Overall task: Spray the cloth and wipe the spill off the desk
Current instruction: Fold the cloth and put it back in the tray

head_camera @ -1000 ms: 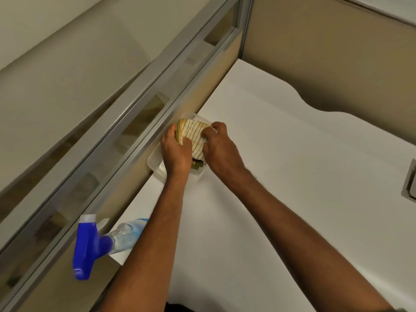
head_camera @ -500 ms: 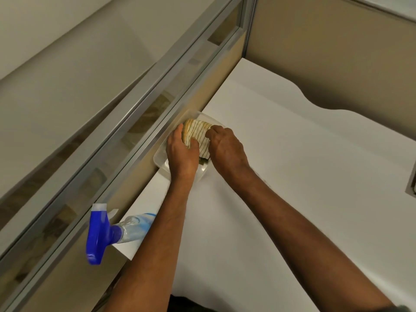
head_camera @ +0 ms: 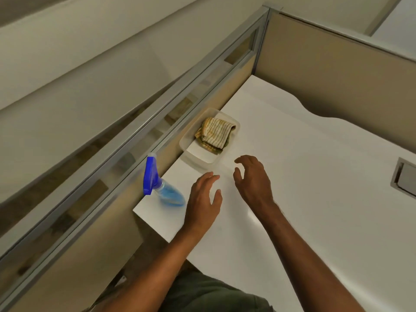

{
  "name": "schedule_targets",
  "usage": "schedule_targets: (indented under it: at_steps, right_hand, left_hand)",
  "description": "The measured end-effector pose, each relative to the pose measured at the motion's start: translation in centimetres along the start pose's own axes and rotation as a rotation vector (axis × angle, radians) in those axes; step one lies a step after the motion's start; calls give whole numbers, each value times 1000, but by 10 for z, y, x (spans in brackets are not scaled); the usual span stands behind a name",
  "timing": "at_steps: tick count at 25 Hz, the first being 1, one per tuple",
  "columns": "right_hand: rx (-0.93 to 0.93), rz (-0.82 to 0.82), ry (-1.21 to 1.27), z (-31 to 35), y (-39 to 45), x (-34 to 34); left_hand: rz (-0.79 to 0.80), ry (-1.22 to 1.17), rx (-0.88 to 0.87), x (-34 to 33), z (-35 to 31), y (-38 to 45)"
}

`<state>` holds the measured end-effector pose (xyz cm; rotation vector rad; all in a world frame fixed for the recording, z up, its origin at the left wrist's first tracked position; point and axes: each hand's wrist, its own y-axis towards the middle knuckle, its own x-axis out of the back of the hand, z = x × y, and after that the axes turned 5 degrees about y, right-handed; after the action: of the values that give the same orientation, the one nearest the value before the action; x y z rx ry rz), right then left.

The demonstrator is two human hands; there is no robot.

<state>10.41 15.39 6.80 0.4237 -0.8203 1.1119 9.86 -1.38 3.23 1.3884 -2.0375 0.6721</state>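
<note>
A folded yellow striped cloth lies in a clear plastic tray on the white desk, beside the partition. A spray bottle with a blue trigger head and blue liquid stands near the desk's left corner. My left hand hovers over the desk just right of the bottle, fingers relaxed and holding nothing. My right hand is beside it, in front of the tray, fingers loosely spread and empty. No spill is plainly visible on the desk.
A glass-and-metal partition runs along the desk's left edge and a beige panel closes the back. A grey cable grommet sits at the desk's right. The desk's near-left edge drops off by the bottle.
Both hands let go of the cloth and pulled back toward me; the cloth now lies alone in the tray. The view shifted, showing more of the desk.
</note>
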Motion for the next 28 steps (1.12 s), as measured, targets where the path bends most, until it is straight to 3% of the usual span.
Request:
schedule_targets:
  at_steps: [6, 11, 15, 19, 23, 28]
  right_hand:
    - [19, 156, 71, 2, -56, -36]
    - [44, 352, 190, 42, -61, -64]
    - [96, 502, 243, 82, -53, -83]
    - [194, 464, 272, 108, -47, -101]
    - [176, 410, 305, 110, -37, -95]
    - [129, 182, 381, 103, -11, -53]
  left_hand:
    - [116, 143, 132, -5, 66, -88]
    - [60, 228, 276, 7, 98, -110]
    - [45, 324, 281, 15, 114, -110]
    - [59, 401, 271, 18, 122, -101]
    - [78, 450, 260, 14, 127, -86]
    - [102, 522, 229, 2, 127, -50]
